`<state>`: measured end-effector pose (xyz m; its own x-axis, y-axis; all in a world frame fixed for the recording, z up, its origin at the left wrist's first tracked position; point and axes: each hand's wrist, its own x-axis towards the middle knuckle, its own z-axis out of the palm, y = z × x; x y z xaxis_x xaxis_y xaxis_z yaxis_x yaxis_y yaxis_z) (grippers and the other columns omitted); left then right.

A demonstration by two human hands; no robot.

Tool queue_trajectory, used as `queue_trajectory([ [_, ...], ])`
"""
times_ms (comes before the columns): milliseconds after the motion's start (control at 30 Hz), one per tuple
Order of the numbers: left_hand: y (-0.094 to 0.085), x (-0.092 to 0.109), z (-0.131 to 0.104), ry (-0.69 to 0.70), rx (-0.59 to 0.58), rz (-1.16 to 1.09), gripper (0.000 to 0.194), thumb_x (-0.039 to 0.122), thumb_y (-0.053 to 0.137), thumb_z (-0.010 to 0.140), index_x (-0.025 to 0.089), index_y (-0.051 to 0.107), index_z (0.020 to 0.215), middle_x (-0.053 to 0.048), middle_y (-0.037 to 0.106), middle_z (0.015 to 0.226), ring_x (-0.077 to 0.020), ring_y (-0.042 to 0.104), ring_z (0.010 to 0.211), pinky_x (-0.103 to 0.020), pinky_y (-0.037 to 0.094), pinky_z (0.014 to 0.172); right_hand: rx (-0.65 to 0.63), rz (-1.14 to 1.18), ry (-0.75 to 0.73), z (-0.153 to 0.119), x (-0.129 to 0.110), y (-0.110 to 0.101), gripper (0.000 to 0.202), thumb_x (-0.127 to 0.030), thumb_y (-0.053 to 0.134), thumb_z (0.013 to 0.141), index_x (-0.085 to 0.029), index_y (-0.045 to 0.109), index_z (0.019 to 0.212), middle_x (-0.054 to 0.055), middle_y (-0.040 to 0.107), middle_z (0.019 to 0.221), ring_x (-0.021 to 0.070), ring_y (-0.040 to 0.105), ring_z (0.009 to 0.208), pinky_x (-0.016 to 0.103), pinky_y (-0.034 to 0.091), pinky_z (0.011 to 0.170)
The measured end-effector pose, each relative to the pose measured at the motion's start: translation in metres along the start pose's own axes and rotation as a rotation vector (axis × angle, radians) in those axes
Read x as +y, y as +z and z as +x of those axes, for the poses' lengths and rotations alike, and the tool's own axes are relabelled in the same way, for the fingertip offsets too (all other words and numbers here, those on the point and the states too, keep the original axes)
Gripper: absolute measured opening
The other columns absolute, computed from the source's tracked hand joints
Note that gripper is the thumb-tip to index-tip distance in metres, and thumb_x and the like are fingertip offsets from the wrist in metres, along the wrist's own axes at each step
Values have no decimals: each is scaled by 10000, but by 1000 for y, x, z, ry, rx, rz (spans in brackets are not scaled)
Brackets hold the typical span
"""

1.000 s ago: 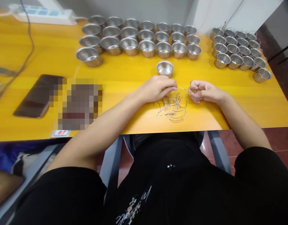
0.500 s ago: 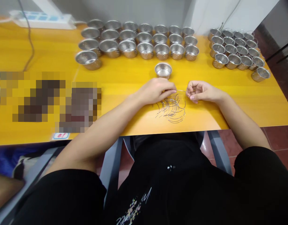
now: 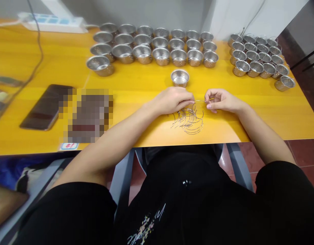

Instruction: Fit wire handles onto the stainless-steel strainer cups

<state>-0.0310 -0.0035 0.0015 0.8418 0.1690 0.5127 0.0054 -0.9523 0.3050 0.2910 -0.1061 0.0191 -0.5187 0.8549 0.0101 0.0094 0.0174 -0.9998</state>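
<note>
Between my two hands stretches a thin metal wire (image 3: 200, 100). My left hand (image 3: 176, 99) pinches one end of it between thumb and fingers, palm down. The fingers of my right hand (image 3: 219, 100) are curled and closed at its other end. Below them on the table lies a loose heap of curved wire handles (image 3: 189, 120), partly under my left hand. Just beyond my left hand stands a single small metal cup (image 3: 179, 78), upright, with small holes in its side.
Rows of perforated metal cups (image 3: 160, 56) stand at the back. Another group of cups (image 3: 255, 68) is at the right, some with wires. A phone (image 3: 44, 107) and a blurred-out item (image 3: 89, 115) lie left. A power strip (image 3: 55, 23) sits back left. The yellow table's front edge (image 3: 210, 143) is near me.
The view has shifted slightly, so the table's things sit a little further right. Both hands keep their places at the wire, and the heap looks the same.
</note>
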Motion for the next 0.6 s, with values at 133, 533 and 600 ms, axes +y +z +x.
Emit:
queue_trajectory([
  [133,0,2,0,-12,-3,16,380,450,576,1326,261,830,1117,-94,820,929,-328,808,879,-442,610,828,51,-78,-20,1,-5,8,547,-565,1211,942,-175,848,1065,-15,737,862,94,610,635,236,505,590],
  [533,2,4,0,-86,99,144,386,433,552,1302,250,832,1109,-114,819,936,-343,796,899,-486,626,858,-56,-704,-2,41,-62,20,219,-391,964,1093,-196,927,1000,32,850,885,187,680,780,329,474,766],
  [600,1,4,0,-128,166,149,403,455,537,1312,256,811,1093,-121,820,961,-352,805,925,-507,640,884,-86,-724,62,55,-82,18,255,-342,1011,1099,-194,883,935,6,752,774,167,649,711,326,457,734],
])
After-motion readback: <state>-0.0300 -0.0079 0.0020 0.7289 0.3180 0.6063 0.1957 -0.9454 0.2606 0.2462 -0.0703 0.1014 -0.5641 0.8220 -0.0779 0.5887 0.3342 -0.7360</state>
